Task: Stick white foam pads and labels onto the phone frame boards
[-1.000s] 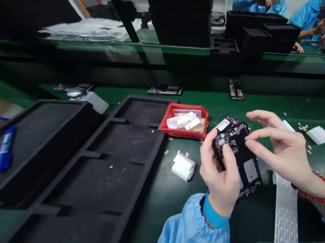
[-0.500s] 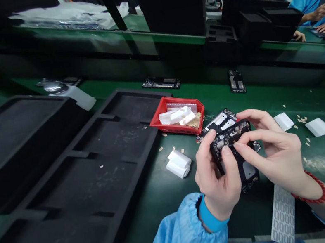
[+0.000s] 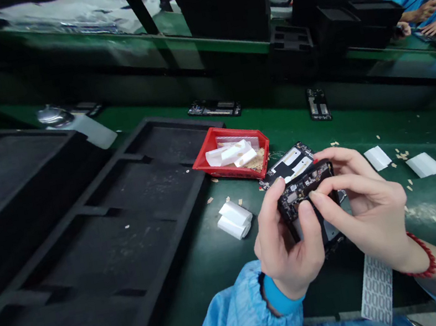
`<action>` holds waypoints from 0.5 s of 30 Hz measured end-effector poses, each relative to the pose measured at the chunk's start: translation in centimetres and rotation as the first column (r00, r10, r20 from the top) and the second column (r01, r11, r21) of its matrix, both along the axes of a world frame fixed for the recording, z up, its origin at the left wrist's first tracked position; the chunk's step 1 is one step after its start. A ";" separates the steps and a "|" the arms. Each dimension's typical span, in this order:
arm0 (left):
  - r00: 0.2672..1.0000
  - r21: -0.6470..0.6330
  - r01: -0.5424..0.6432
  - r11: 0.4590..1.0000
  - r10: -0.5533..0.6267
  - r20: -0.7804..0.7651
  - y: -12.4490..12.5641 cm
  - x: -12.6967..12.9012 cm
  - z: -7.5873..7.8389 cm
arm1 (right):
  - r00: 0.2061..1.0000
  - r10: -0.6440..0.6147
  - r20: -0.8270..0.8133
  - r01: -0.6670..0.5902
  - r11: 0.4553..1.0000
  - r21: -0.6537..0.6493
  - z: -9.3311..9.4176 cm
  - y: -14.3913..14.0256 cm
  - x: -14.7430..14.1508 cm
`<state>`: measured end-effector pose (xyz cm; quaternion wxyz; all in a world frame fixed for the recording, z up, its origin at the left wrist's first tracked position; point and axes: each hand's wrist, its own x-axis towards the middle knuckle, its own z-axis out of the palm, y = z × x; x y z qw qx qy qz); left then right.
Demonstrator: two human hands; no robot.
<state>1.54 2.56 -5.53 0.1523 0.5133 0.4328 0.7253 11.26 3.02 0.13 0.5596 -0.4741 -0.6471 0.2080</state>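
Observation:
My left hand (image 3: 289,243) grips a black phone circuit board (image 3: 304,187) from its left side, thumb laid on the face. My right hand (image 3: 367,209), with a red bead bracelet at the wrist, holds the board's right edge, and its forefinger presses on the upper face. Just behind the held board a second board (image 3: 287,162) with white patches lies flat on the green belt. A strip of small white stickers (image 3: 375,287) lies on the belt under my right wrist.
A red bin (image 3: 234,159) with white scraps stands behind the boards; folded white papers (image 3: 234,219) lie to its left front. Long black foam trays (image 3: 125,213) fill the left. Two more boards (image 3: 214,108) (image 3: 318,103) lie farther back. Two people in blue sit at far right.
My right hand has closed in from hovering above the board to holding its right edge and pressing with the forefinger. Both hands and the board have drifted slightly left in view.

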 end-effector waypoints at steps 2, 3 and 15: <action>1.000 0.016 -0.023 1.000 0.023 0.003 0.1 0.1 0.0 | 1.000 -0.005 0.003 0.005 1.000 -0.008 0.0 -0.1 -0.1; 0.999 0.017 -0.033 0.999 0.033 0.004 0.1 0.1 0.1 | 1.000 -0.007 0.003 0.007 1.000 -0.013 0.1 -0.2 -0.1; 0.998 -0.067 -0.052 0.996 0.054 0.025 0.6 0.0 1.1 | 0.962 0.086 -0.261 -0.148 0.963 -0.226 0.8 0.5 1.5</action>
